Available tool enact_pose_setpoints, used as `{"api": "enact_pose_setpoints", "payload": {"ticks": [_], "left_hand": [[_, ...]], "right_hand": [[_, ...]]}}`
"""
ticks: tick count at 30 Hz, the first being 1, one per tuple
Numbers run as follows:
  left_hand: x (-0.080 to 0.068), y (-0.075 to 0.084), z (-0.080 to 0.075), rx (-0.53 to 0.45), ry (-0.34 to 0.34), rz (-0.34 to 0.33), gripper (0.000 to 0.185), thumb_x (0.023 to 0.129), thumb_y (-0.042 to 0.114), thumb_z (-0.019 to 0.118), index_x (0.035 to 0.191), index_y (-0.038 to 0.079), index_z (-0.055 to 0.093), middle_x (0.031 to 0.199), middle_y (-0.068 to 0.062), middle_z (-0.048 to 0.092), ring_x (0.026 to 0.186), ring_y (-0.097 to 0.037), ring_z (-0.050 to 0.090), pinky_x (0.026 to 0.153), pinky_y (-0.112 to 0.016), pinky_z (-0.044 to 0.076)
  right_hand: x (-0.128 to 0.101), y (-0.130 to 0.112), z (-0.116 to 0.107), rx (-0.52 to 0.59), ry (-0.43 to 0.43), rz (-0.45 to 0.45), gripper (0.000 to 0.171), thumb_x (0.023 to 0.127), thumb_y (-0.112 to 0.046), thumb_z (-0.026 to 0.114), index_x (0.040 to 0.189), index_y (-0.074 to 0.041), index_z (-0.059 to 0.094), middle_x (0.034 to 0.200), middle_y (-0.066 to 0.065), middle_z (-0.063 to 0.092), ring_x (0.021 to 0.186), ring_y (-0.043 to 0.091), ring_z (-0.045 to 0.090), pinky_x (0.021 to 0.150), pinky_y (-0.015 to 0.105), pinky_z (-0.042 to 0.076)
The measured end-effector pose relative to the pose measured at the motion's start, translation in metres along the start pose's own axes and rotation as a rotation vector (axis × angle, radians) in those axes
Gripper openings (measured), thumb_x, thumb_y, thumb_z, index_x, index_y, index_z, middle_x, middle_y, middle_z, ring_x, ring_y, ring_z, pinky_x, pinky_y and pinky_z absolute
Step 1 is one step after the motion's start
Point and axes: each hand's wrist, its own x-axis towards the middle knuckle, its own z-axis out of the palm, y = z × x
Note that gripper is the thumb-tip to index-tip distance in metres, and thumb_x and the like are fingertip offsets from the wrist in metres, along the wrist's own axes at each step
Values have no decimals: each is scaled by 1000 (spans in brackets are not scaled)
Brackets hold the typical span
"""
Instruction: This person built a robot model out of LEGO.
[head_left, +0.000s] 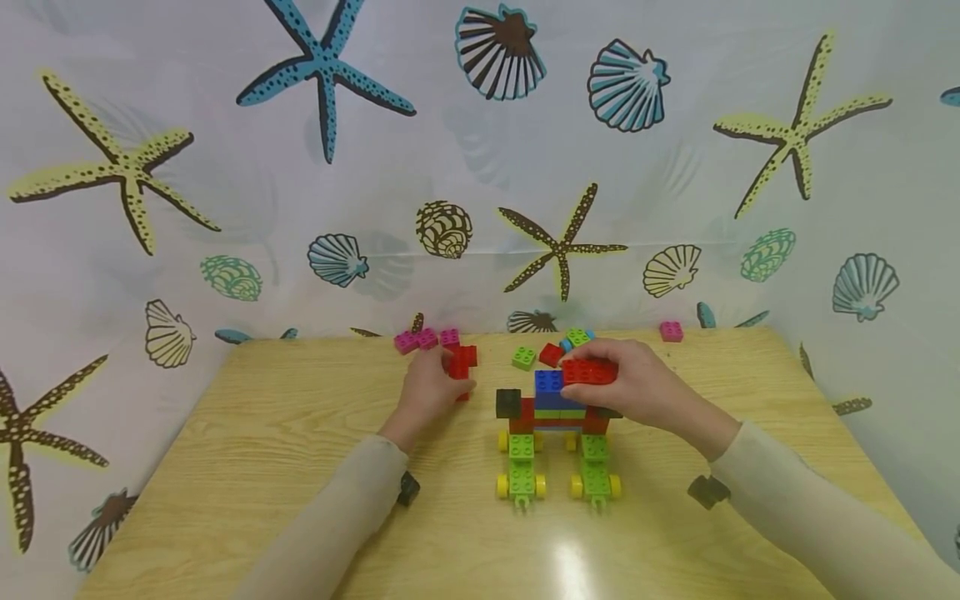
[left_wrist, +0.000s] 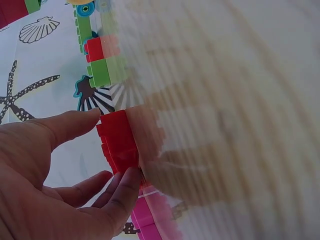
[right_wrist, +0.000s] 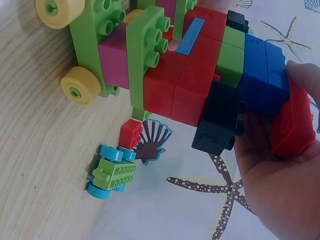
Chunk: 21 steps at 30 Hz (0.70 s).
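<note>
My left hand (head_left: 426,390) is at some red bricks (left_wrist: 120,137) on the table, left of a toy-brick build; thumb and fingers hold one brick at its two ends. My right hand (head_left: 637,385) grips a long red brick (head_left: 581,372) at the top of the build, right against the blue bricks (head_left: 549,392). Under the blue lies a lime layer, then red bricks (right_wrist: 195,75) with a black brick (head_left: 508,403) jutting out at the side. Two lime wheeled bases (head_left: 521,479) with yellow wheels (right_wrist: 80,86) carry the build. My right palm hides part of its right side.
Several pink bricks (head_left: 427,337) lie at the back left, and one pink brick (head_left: 671,332) at the back right. Behind the build are a lime brick (head_left: 524,358), a red brick (head_left: 551,355) and a lime wheeled piece (right_wrist: 115,172) with blue wheels. A patterned cloth (head_left: 390,183) hangs behind the table.
</note>
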Motion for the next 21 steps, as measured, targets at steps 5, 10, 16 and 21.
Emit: {"api": "enact_pose_setpoints", "payload": {"ticks": [5, 10, 16, 21], "left_hand": [[0, 0, -1, -1, -6, 19, 61, 96, 14, 86, 147, -6, 58, 145, -23, 65, 131, -40, 62, 122, -54, 55], [5, -7, -1, 12, 0, 71, 58, 93, 12, 86, 142, -8, 61, 135, -25, 71, 121, -39, 67, 114, -51, 59], [-2, -2, -6, 7, -31, 51, 57, 96, 8, 82, 145, -7, 59, 140, -26, 70, 129, -42, 67, 120, -56, 56], [-4, -1, -8, 11, -41, 44, 54, 97, 7, 81, 146, -4, 59, 141, -24, 70, 131, -41, 66, 120, -55, 57]], "right_hand": [[0, 0, 1, -3, -2, 9, 44, 101, -37, 85, 138, -16, 75, 129, 12, 74, 112, 30, 68, 86, 33, 65], [0, -2, 0, -2, -4, 2, 44, 101, -38, 85, 138, -15, 75, 128, 12, 74, 110, 28, 68, 85, 31, 64], [-2, -3, 0, 11, -7, 8, 44, 101, -38, 85, 138, -15, 75, 129, 13, 74, 110, 28, 68, 84, 29, 63], [-2, -2, 1, 1, -3, 1, 44, 101, -38, 85, 138, -15, 75, 128, 13, 75, 109, 27, 68, 84, 30, 62]]}}
